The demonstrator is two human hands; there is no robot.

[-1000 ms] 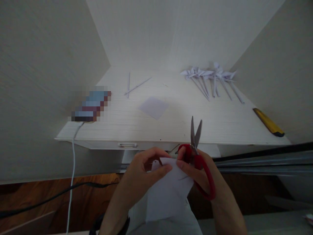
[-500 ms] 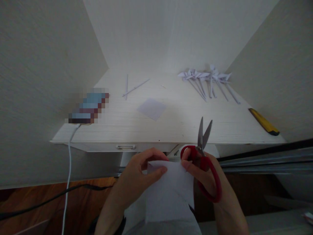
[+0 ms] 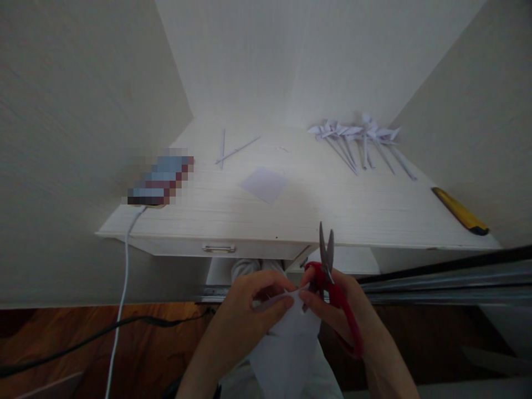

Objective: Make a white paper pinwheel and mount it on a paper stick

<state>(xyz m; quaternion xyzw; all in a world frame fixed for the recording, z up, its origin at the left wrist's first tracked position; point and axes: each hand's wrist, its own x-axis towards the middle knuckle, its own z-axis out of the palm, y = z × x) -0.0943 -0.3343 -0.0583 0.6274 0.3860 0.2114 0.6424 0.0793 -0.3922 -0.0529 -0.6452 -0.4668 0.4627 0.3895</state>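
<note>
White paper [image 3: 286, 354] hung over the lap [image 3: 326, 382]. We found its top edge pinched by closed fingers of the left hand [image 3: 245, 310] and right hand [image 3: 332, 307], the latter also holding scissors [image 3: 339, 296], blades parted. The drawer [image 3: 177, 247] kept its contents hidden.

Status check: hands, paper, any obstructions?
Left hand pinching white paper sheet. Right hand holding red-handled scissors, blades parted, also gripping sheet. Nothing visibly blocking either hand.
</note>
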